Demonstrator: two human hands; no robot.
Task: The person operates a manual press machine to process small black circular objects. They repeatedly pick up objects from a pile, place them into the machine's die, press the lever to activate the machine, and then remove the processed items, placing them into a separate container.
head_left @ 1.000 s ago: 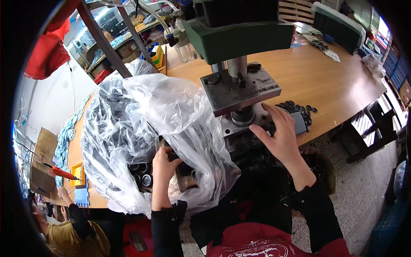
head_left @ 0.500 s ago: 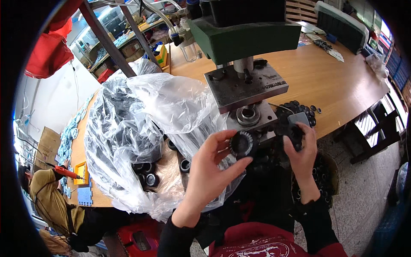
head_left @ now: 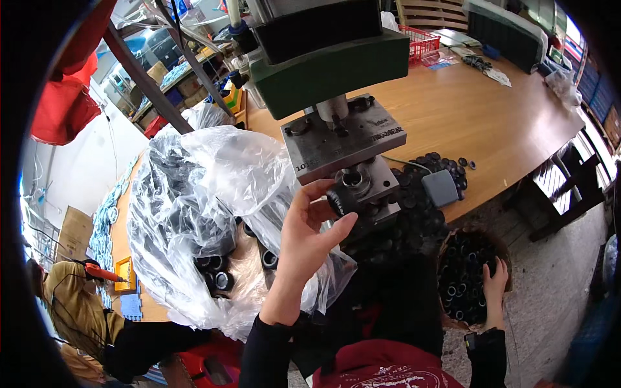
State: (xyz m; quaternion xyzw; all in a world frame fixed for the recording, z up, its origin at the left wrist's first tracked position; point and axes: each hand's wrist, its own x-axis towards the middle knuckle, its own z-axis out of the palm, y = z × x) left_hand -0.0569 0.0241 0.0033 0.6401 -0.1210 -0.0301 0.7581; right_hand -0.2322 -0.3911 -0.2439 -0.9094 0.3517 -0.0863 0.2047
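My left hand (head_left: 310, 236) grips a black ribbed wheel (head_left: 341, 199) between thumb and fingers, beside the round metal die (head_left: 354, 181) of the bench press. The press's upper steel plate (head_left: 346, 139) sits above that die, with a gap between them. Low on the right, my right hand (head_left: 496, 284) reaches over a box (head_left: 442, 284) of black rings and wheels. Its fingers are curled round a dark round piece that looks like another black wheel, mostly hidden by the hand.
A clear plastic bag (head_left: 187, 187) holding black wheels lies left of the press. Loose black discs (head_left: 414, 194) surround a grey block (head_left: 441, 187) on the wooden table (head_left: 479, 123). At far left, another person (head_left: 71, 297) holds a red power tool (head_left: 102, 272).
My right hand has moved from beside the press down to the box. The left hand has carried its wheel slightly left and up, nearer the die. The view has shifted.
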